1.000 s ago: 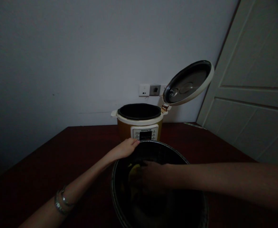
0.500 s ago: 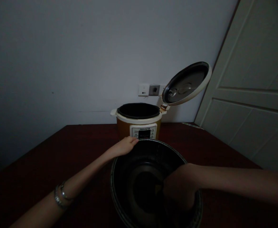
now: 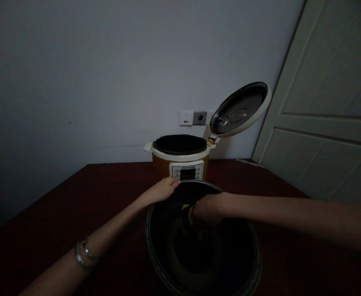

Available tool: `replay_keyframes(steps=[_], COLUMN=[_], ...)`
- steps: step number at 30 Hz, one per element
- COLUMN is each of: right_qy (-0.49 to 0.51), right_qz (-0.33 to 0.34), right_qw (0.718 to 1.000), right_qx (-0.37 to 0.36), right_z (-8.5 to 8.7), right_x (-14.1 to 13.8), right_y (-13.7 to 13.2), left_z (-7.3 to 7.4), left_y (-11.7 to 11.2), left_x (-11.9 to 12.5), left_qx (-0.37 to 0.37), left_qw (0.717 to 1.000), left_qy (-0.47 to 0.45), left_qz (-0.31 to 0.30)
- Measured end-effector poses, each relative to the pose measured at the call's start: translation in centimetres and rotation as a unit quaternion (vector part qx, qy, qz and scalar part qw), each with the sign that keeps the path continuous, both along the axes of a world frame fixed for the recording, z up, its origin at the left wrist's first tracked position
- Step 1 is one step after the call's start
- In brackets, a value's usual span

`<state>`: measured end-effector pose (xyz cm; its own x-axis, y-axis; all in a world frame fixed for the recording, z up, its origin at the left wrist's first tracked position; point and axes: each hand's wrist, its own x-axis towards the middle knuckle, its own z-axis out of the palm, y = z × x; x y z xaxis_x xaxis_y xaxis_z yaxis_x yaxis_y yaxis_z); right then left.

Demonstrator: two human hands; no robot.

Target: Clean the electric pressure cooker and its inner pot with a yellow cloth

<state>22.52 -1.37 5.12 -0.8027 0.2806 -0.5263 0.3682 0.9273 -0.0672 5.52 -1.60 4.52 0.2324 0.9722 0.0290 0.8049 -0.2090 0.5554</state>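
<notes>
A dark, round inner pot (image 3: pixel 254 257) is tilted with its mouth toward me at the front of the table. My left hand (image 3: pixel 164 189) is closed on the far left of its rim, thumb and fingers pinching the edge. Inside the pot, my right hand (image 3: pixel 209 209) is closed around a yellow cloth (image 3: pixel 191 216) and holds it by the far inner wall. Shadow hides most of the cloth and the pot's bottom. Just behind the pot stands a brown and white electric cooker (image 3: pixel 161 164), its lid (image 3: pixel 245 109) raised to the right.
The dark red table (image 3: pixel 112 181) reaches back to a pale wall (image 3: pixel 106 82). Wall sockets (image 3: pixel 186 118) are behind the cooker. A white panelled door (image 3: pixel 328 156) borders the right side. The room is dim.
My right hand has moved up and left inside the pot, from the right wall to the far wall, showing more of the yellow cloth. My left hand stays on the rim.
</notes>
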Motion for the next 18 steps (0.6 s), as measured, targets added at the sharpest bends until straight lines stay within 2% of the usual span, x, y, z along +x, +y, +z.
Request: replay_keyframes(steps=[5,8,14,16,18], right_qy=[-0.105,-0.135,-0.086,-0.052,0.007], right_qz=[0.058,0.085,0.154,0.151,0.117], right_qw=[0.993,0.987,0.983,0.986,0.992], right_qx=[-0.002,-0.025,-0.059,-0.058,-0.045], right_z=[1.1,1.4,0.8,0.4,0.1], right_x=[3.4,3.9,1.4,0.2,-1.0], right_y=[-1.6,-3.5,-5.5,-5.4,-4.8], left_z=[-0.3,-0.4,-0.5,-0.5,-0.4], left_y=[0.3,0.5,0.5,0.5,0.5], left_x=[-0.1,-0.2,-0.3,-0.3,-0.3], left_qx=[0.005,0.005,-0.001,-0.006,-0.008], left_qw=[1.000,1.000,1.000,1.000,1.000], left_qy=[-0.005,-0.007,-0.024,-0.028,-0.028], left_qz=[-0.008,-0.014,-0.009,-0.004,-0.001])
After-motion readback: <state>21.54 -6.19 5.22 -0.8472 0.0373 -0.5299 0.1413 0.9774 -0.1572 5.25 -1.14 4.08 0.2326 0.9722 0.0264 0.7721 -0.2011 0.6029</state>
